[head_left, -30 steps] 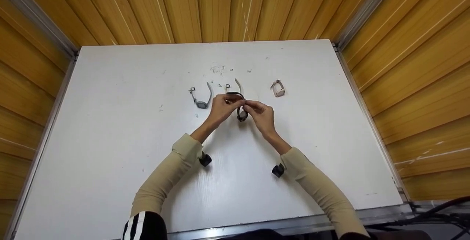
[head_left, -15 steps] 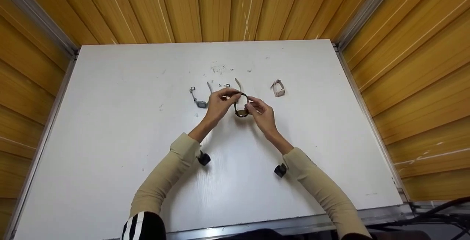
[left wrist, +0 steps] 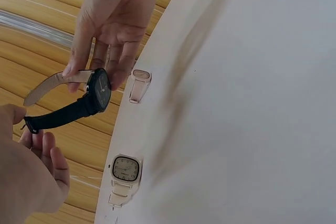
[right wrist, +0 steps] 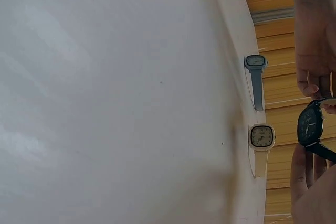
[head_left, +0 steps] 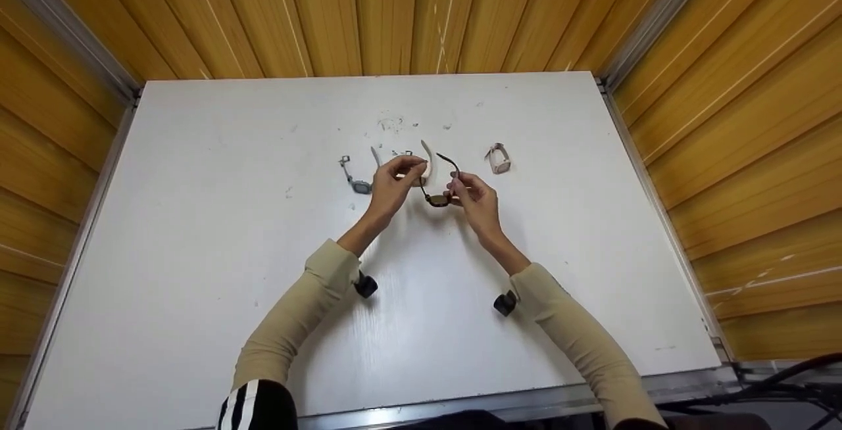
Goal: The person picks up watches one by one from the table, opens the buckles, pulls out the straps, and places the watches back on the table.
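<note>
A black wristwatch (head_left: 439, 200) hangs unfastened between both hands above the white table, its dial facing the wearer's side. My left hand (head_left: 393, 187) pinches the buckle end of its strap, seen in the left wrist view as a buckle (left wrist: 32, 124) at the fingertips. My right hand (head_left: 478, 203) pinches the other strap half close to the case; that strap's free end (head_left: 447, 159) sticks up past the fingers. In the left wrist view the strap's tan inner side (left wrist: 50, 85) shows. Just behind the left hand lies a cream watch (right wrist: 262, 137), partly covered in the head view.
On the white table (head_left: 197, 219), a grey-blue watch (head_left: 361, 187) lies unfastened left of the hands. A pink watch (head_left: 501, 166) with its band looped stands to the right. Small dark marks (head_left: 390, 122) dot the far tabletop. Yellow slatted walls (head_left: 381, 16) enclose the back and sides.
The black watch's strap, first joined in a loop, has come apart into two halves. The right hand has moved slightly right with one half; the left hand has shifted slightly up.
</note>
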Action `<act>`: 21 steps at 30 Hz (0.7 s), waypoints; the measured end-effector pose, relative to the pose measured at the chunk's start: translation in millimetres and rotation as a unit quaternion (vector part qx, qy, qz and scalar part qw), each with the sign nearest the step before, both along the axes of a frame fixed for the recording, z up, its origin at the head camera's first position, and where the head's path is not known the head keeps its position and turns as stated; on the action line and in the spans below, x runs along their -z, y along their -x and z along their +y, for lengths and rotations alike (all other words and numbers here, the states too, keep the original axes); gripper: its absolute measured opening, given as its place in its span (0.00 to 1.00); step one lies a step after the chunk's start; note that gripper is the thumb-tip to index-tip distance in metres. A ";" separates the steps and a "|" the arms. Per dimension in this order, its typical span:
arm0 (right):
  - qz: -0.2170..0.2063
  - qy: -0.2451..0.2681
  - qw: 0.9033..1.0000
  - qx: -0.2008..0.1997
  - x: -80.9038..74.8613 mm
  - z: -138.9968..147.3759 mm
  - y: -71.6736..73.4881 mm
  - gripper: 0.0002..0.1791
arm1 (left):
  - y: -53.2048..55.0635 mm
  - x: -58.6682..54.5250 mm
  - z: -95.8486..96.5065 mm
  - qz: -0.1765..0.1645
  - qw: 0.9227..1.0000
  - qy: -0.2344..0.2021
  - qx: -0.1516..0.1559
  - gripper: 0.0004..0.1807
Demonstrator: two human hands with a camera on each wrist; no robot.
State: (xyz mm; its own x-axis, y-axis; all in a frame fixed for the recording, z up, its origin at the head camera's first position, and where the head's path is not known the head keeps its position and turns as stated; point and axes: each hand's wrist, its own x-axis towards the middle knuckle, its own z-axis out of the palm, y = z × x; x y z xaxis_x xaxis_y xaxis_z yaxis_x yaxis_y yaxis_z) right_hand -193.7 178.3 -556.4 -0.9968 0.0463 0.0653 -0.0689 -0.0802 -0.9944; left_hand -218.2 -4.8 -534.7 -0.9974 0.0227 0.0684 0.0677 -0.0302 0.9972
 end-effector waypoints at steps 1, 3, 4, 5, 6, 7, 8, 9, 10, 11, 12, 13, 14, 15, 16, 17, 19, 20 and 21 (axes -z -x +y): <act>-0.001 0.002 1.000 0.001 -0.3 0.3 0.0 0.12 | 0.0 1.0 0.3 -0.001 1.000 0.000 -0.003 0.11; -0.003 0.004 1.000 0.004 -1.1 0.8 0.1 0.12 | -0.6 2.6 1.2 0.000 1.000 0.000 -0.006 0.12; -0.005 0.005 1.000 0.006 -1.6 0.9 0.2 0.12 | -0.9 3.6 1.6 0.000 1.000 0.000 -0.007 0.12; -0.007 0.006 1.000 0.009 -2.1 1.1 0.3 0.12 | -1.3 4.5 2.0 0.002 1.000 0.000 -0.006 0.13; -0.008 0.008 1.000 0.010 -2.5 1.3 0.5 0.12 | -1.7 5.6 2.4 0.003 1.000 0.002 -0.006 0.13; -0.010 0.010 1.000 0.011 -2.9 1.6 0.6 0.12 | -2.2 6.2 2.9 0.005 1.000 0.005 -0.006 0.14; -0.011 0.014 1.000 0.012 -3.4 1.9 0.6 0.12 | -2.8 6.9 3.3 0.006 1.000 0.007 -0.005 0.14; -0.011 0.018 1.000 0.012 -4.0 2.1 0.7 0.12 | -3.5 7.6 3.8 0.007 1.000 0.009 -0.005 0.14; -0.012 0.021 1.000 0.012 -4.5 2.5 0.8 0.11 | -4.2 8.0 4.3 0.007 1.000 0.010 -0.005 0.14; -0.013 0.024 1.000 0.011 -4.8 2.9 0.9 0.11 | -4.9 8.2 4.9 0.006 1.000 0.012 -0.006 0.14; -0.014 0.029 0.999 0.012 -4.9 3.4 1.0 0.11 | -5.5 8.3 5.6 0.003 1.000 0.012 -0.006 0.14; -0.015 0.032 0.999 0.013 -5.0 3.9 1.1 0.11 | -5.8 8.4 6.4 0.000 1.000 0.008 -0.007 0.14; -0.017 0.037 0.999 0.015 -5.0 4.5 1.3 0.10 | -6.1 8.8 7.5 -0.005 1.000 0.003 -0.006 0.13; -0.019 0.042 0.999 0.018 -4.7 5.0 1.8 0.10 | -6.3 8.6 8.7 -0.011 1.000 -0.002 -0.005 0.14; -0.020 0.044 0.999 0.022 -4.3 5.8 2.3 0.10 | -6.2 8.5 10.0 -0.017 1.000 -0.007 -0.005 0.13; -0.023 0.049 0.998 0.027 -4.1 6.6 2.8 0.10 | -6.0 8.4 11.5 -0.023 1.000 -0.011 -0.005 0.14; -0.028 0.057 0.997 0.039 -3.3 8.6 4.4 0.10 | -5.6 7.7 14.6 -0.033 0.999 -0.018 -0.003 0.16; -0.031 0.059 0.997 0.044 -3.0 10.1 5.4 0.11 | -5.6 7.3 15.9 -0.035 0.999 -0.016 0.000 0.18; -0.034 0.061 0.996 0.048 -3.1 11.6 6.1 0.12 | -5.4 6.9 17.3 -0.036 0.999 -0.012 0.001 0.20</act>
